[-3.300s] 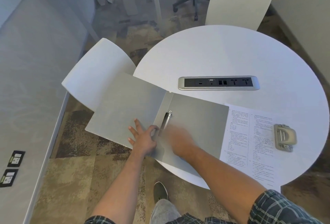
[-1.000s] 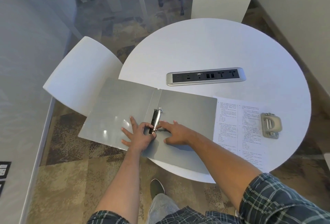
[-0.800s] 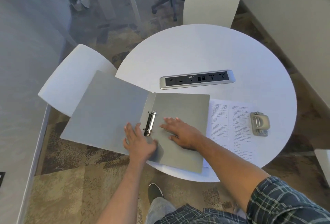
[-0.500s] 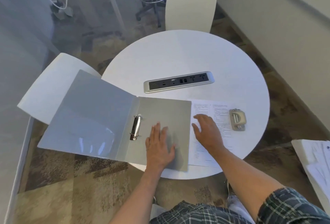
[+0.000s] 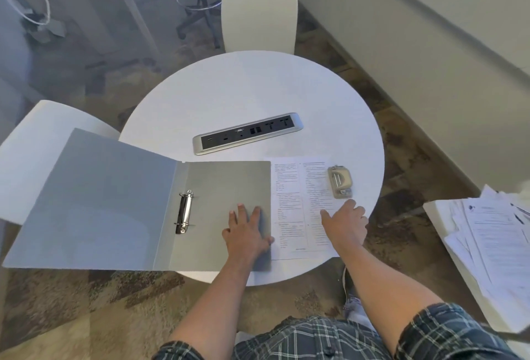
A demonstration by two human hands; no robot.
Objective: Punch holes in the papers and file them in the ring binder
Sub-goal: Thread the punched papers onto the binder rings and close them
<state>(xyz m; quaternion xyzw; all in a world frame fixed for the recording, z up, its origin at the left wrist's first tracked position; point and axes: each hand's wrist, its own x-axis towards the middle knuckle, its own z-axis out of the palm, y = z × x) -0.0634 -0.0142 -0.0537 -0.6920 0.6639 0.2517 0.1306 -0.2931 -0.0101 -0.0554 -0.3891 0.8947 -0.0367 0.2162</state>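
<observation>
Ring binder (image 5: pixel 137 201) lies open, left on table (image 5: pixel 258 92), rings (image 5: pixel 183 211) exposed for filing. Left hand (image 5: pixel 248 234) flat, fingers straight, presses right cover, likely steadying. Right hand (image 5: pixel 344 223) relaxed, resting on papers (image 5: pixel 295 187) right of binder. Hole punch (image 5: pixel 339 181) sits on far-right sheet corner; punching not yet done.

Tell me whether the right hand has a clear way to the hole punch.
Probably yes. The right hand lies flat on the printed paper, just short of the hole punch, with only bare paper between them.
</observation>
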